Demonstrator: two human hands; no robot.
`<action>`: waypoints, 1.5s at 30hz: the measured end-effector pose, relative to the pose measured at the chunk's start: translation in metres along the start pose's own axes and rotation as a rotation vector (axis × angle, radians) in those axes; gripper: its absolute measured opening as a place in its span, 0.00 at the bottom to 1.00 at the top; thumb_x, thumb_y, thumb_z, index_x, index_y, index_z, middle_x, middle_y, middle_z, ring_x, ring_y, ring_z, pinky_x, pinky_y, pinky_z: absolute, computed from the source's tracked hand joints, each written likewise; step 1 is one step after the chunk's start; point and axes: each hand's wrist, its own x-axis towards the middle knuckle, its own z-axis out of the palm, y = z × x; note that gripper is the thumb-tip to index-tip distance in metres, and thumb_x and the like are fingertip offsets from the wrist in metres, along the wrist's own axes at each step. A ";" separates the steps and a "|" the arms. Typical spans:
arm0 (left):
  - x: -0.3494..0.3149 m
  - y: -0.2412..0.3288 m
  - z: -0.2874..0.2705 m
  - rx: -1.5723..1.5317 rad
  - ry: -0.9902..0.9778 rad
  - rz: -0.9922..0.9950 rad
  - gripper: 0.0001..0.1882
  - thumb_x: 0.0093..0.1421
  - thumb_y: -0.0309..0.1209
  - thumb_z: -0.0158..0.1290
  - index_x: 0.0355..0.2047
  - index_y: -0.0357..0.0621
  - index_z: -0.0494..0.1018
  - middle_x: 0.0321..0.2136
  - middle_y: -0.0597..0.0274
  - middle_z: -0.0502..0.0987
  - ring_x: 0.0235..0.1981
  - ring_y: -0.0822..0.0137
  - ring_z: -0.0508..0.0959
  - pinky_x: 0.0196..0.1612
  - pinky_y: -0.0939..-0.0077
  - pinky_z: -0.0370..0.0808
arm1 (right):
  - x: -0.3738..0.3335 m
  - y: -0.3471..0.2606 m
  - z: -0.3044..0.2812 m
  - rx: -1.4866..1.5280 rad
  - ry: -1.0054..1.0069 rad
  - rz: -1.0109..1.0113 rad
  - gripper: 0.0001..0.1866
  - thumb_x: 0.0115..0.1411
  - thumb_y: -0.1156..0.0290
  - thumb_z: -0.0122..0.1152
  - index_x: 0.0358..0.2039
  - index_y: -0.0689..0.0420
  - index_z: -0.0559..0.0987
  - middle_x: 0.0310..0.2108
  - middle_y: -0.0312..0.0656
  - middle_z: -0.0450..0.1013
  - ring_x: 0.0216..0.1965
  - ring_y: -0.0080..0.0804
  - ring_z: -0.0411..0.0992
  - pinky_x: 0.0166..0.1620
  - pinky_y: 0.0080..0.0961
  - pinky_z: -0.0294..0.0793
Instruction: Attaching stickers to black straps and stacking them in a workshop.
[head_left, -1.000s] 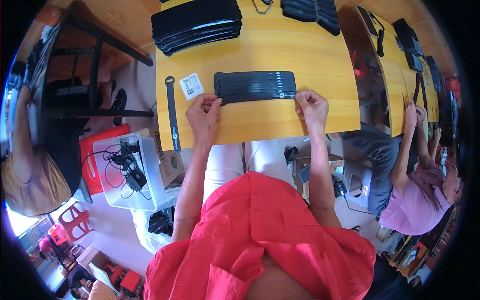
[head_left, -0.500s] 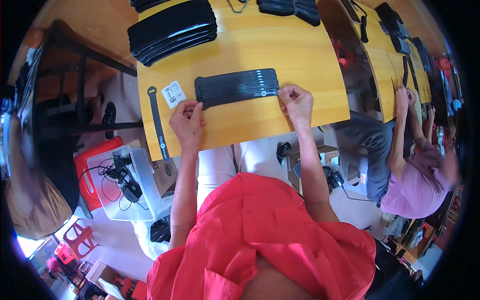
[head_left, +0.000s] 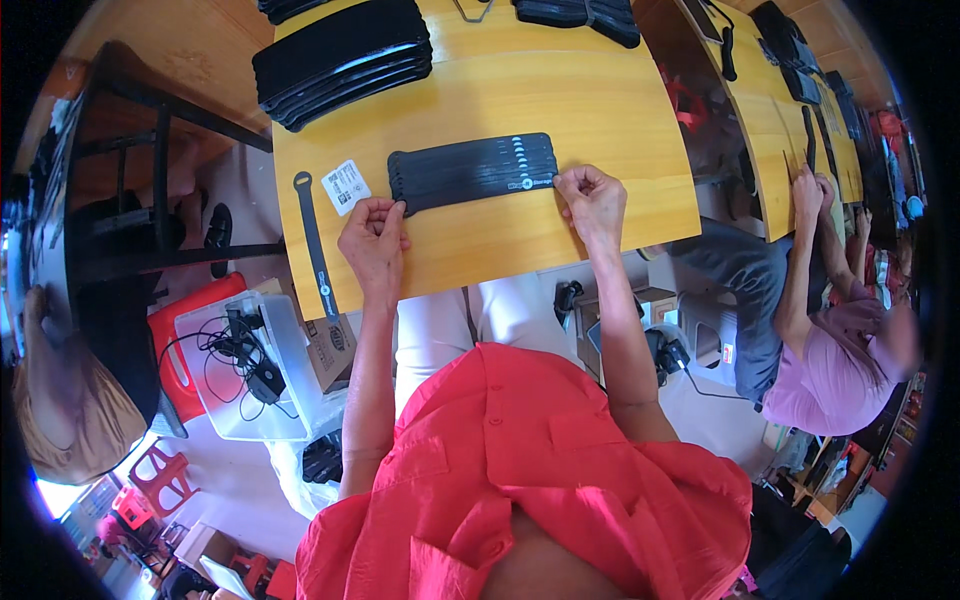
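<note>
A row of overlapping black straps point(head_left: 455, 178) lies flat on the yellow wooden table point(head_left: 480, 245) in front of me, with pale printing near its right end. My left hand point(head_left: 374, 245) pinches the near left corner of the row between thumb and finger. At the near right end, my right hand point(head_left: 597, 208) pinches the strap edge, its other fingers curled. One separate black strap point(head_left: 312, 235) with a slotted end lies to the left of my left hand. Between that strap and the row is a white printed label point(head_left: 346, 187).
A pile of black strap bundles point(head_left: 340, 60) stands at the far left, another bundle point(head_left: 580, 15) at the far right. Below the table's left side is a clear plastic bin point(head_left: 215, 385) with black cables. A co-worker in a pink top point(head_left: 835, 375) works at the right-hand table.
Both hands keep their places at the two ends of the strap row. The view has shifted very slightly; nothing else visibly differs.
</note>
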 end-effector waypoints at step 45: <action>-0.010 -0.007 -0.016 0.271 0.148 0.449 0.12 0.55 0.26 0.52 0.39 0.35 0.71 0.35 0.53 0.75 0.29 0.64 0.76 0.33 0.71 0.73 | -0.009 -0.002 -0.019 0.161 0.012 0.021 0.05 0.52 0.80 0.51 0.26 0.64 0.76 0.17 0.40 0.72 0.20 0.27 0.71 0.26 0.25 0.71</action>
